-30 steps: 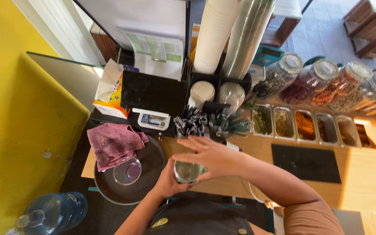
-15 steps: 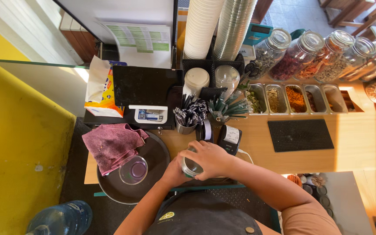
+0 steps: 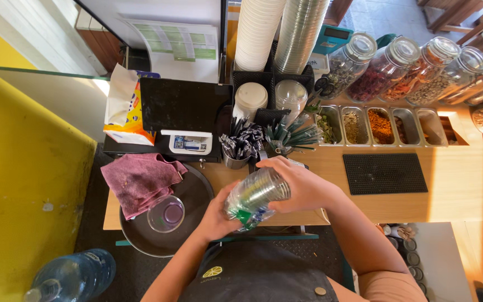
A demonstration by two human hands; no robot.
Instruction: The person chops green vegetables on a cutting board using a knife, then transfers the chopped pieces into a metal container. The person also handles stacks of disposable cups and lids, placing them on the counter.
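Note:
A clear plastic cup with a green-marked wrapper (image 3: pixel 255 197) lies tilted on its side between both hands above the wooden counter (image 3: pixel 364 204). My left hand (image 3: pixel 219 215) grips its lower end from below. My right hand (image 3: pixel 297 184) wraps over its upper end. A small clear bowl (image 3: pixel 166 213) sits on a round dark tray (image 3: pixel 197 193) just left of my left hand, beside a crumpled pink cloth (image 3: pixel 141 180).
Behind the hands stand a tin of dark sachets (image 3: pixel 241 144), a tin of green straws (image 3: pixel 289 137), stacks of paper cups (image 3: pixel 258 31) and lids, topping trays (image 3: pixel 381 126) and glass jars (image 3: pixel 387 67). A black rubber mat (image 3: pixel 384 173) lies right. A water bottle (image 3: pixel 74 277) stands below left.
The cup has been tipped from upright to lying on its side and now shows fully. My right hand has shifted from covering its top to gripping its far end.

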